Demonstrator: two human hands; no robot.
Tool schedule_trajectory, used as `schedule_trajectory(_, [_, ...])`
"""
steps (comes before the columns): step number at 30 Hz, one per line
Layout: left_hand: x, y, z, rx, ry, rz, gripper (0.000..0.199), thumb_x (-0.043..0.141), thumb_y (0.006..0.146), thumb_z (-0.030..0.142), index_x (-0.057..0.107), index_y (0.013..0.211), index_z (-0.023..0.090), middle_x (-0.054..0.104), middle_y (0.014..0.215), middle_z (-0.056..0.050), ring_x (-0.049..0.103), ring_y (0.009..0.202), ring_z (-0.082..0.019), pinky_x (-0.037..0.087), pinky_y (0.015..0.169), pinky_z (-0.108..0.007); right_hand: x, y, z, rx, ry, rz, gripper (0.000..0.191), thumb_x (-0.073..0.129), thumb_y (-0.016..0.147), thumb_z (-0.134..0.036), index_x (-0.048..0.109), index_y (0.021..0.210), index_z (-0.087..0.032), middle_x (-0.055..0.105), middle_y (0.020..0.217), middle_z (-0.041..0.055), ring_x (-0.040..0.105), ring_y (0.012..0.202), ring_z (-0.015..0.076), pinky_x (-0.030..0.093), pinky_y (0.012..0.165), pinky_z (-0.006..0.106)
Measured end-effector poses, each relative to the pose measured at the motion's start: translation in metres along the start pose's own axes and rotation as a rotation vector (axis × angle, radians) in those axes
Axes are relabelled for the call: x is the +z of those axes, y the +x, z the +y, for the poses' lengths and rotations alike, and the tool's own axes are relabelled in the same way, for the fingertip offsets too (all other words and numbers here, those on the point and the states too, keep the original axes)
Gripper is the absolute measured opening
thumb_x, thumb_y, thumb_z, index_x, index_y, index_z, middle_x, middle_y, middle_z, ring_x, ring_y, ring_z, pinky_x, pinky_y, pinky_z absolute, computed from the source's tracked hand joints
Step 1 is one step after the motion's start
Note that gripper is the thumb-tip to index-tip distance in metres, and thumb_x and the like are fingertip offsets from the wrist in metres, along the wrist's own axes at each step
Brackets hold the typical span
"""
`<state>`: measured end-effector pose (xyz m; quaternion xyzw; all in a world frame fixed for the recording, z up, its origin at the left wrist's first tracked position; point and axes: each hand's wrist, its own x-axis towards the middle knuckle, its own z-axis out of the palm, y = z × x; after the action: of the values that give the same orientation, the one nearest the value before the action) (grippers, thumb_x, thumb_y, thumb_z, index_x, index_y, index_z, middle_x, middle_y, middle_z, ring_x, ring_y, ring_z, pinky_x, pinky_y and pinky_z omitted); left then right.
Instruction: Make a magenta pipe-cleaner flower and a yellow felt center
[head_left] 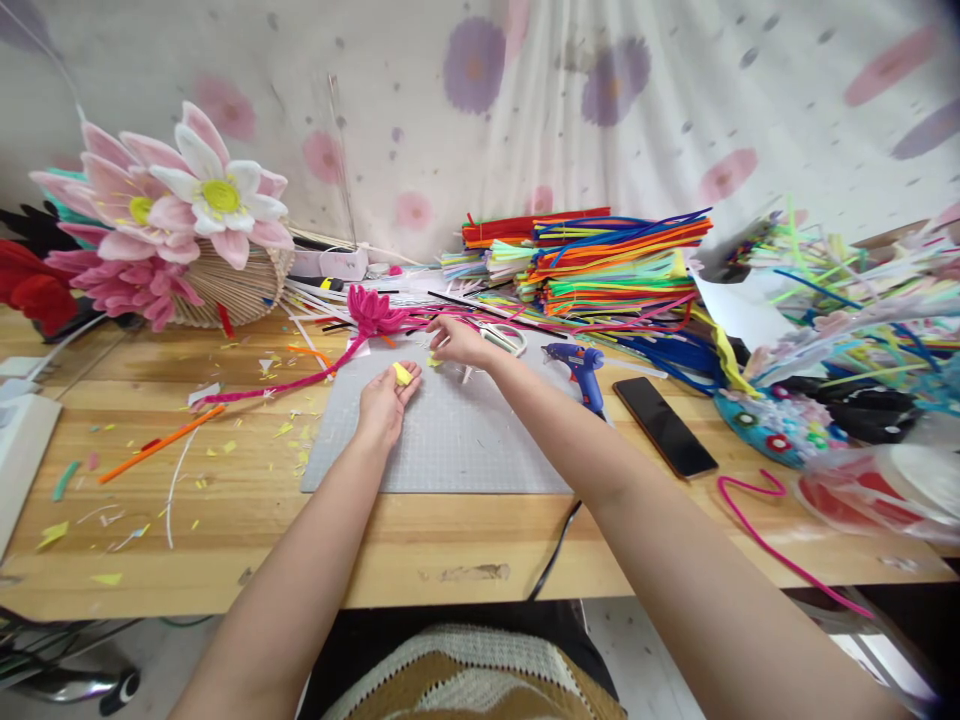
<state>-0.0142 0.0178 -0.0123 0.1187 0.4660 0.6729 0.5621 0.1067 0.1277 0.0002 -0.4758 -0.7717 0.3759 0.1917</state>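
Note:
My left hand (382,408) is over the left part of the grey cutting mat (465,450), palm turned up. A small folded yellow piece (403,374), perhaps felt or paper, is held at its thumb and fingers. Just to the right, my right hand (459,343) has its fingers pinched together, with a smaller yellow bit (433,361) at the fingertips. Behind both hands lies a magenta pipe-cleaner flower (373,311), its stem running off to the left. White-handled scissors (506,338) rest partly behind my right wrist.
A blue glue gun (581,368) and a black phone (664,426) lie to the right. Bundled pipe cleaners (615,265) are piled at the back. Pink flowers (217,195) stand at left. Yellow scraps and an orange pipe cleaner (161,444) litter the wooden table (262,560).

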Motion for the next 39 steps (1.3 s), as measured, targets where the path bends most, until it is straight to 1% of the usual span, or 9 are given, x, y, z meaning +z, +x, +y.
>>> schedule_trajectory(3, [0.0,-0.001,0.001,-0.004,-0.01,0.008,0.023,0.039,0.087,0.014,0.058,0.076,0.007,0.064,0.098,-0.019,0.062,0.097,-0.021,0.046,0.091,-0.035,-0.002,0.002,-0.002,-0.04,-0.053,-0.034,0.043,0.064,0.057,-0.002,0.053,0.095,-0.017,0.062,0.081,-0.001,0.056,0.068,0.009,0.043,0.064,0.02])
schedule_trajectory(5, [0.0,-0.001,0.001,-0.004,-0.013,0.012,0.023,0.039,0.087,0.014,0.058,0.076,0.007,0.064,0.097,-0.019,0.062,0.098,-0.021,0.046,0.091,-0.034,-0.003,0.002,-0.004,-0.023,0.01,-0.027,0.04,0.065,0.055,-0.001,0.054,0.091,-0.017,0.061,0.077,-0.0021,0.055,0.066,0.0084,0.044,0.064,0.02])
schedule_trajectory(10, [0.0,-0.001,0.001,-0.001,0.004,0.003,0.024,0.039,0.087,0.014,0.058,0.075,0.008,0.066,0.089,-0.015,0.064,0.093,-0.018,0.048,0.089,-0.032,-0.004,-0.009,-0.015,0.076,0.583,0.034,0.032,0.064,0.059,-0.002,0.052,0.085,-0.016,0.058,0.071,-0.0022,0.056,0.062,0.0083,0.046,0.061,0.022])
schedule_trajectory(13, [0.0,-0.001,0.001,-0.012,0.002,-0.003,0.024,0.039,0.087,0.014,0.058,0.075,0.008,0.066,0.085,-0.013,0.064,0.091,-0.017,0.047,0.09,-0.032,-0.003,-0.019,-0.022,0.125,0.892,0.067,0.028,0.064,0.06,-0.004,0.051,0.081,-0.016,0.059,0.068,-0.0024,0.057,0.064,0.0074,0.047,0.066,0.022])
schedule_trajectory(17, [0.0,-0.001,0.0,-0.04,0.002,-0.015,0.022,0.04,0.086,0.013,0.059,0.076,0.008,0.066,0.083,-0.012,0.065,0.089,-0.017,0.047,0.091,-0.033,0.016,-0.032,-0.026,0.145,1.159,0.156,0.027,0.064,0.059,-0.006,0.051,0.079,-0.018,0.058,0.069,-0.0041,0.056,0.066,0.0061,0.047,0.072,0.021])
schedule_trajectory(21, [0.0,0.0,-0.001,-0.047,-0.029,-0.04,0.021,0.039,0.086,0.012,0.059,0.079,0.01,0.067,0.085,-0.01,0.064,0.088,-0.015,0.047,0.091,-0.034,0.046,-0.042,-0.024,0.169,1.209,0.283,0.029,0.066,0.057,-0.007,0.049,0.078,-0.018,0.055,0.07,-0.0047,0.055,0.065,0.0067,0.047,0.074,0.023])
schedule_trajectory(24, [0.0,0.0,-0.001,-0.035,-0.051,-0.039,0.023,0.037,0.087,0.012,0.058,0.078,0.011,0.067,0.083,-0.009,0.064,0.085,-0.014,0.048,0.089,-0.034,0.06,-0.045,-0.023,0.175,1.218,0.325,0.028,0.065,0.057,-0.008,0.049,0.078,-0.018,0.055,0.07,-0.0044,0.054,0.062,0.0069,0.047,0.073,0.024])
schedule_trajectory(33, [0.002,-0.001,0.001,-0.035,-0.045,-0.04,0.026,0.036,0.088,0.015,0.058,0.075,0.009,0.066,0.075,-0.008,0.065,0.075,-0.013,0.049,0.086,-0.031,0.055,-0.048,-0.029,0.075,1.326,0.365,0.024,0.061,0.06,-0.008,0.05,0.078,-0.018,0.055,0.071,-0.0042,0.054,0.065,0.006,0.047,0.072,0.021])
schedule_trajectory(39, [0.004,-0.002,0.001,-0.036,-0.106,-0.051,0.031,0.036,0.09,0.026,0.059,0.078,0.01,0.067,0.078,-0.008,0.064,0.076,-0.013,0.048,0.085,-0.03,0.065,-0.045,-0.03,0.074,1.241,0.354,0.026,0.064,0.058,-0.01,0.05,0.078,-0.018,0.054,0.072,-0.0039,0.054,0.064,0.0072,0.047,0.074,0.024])
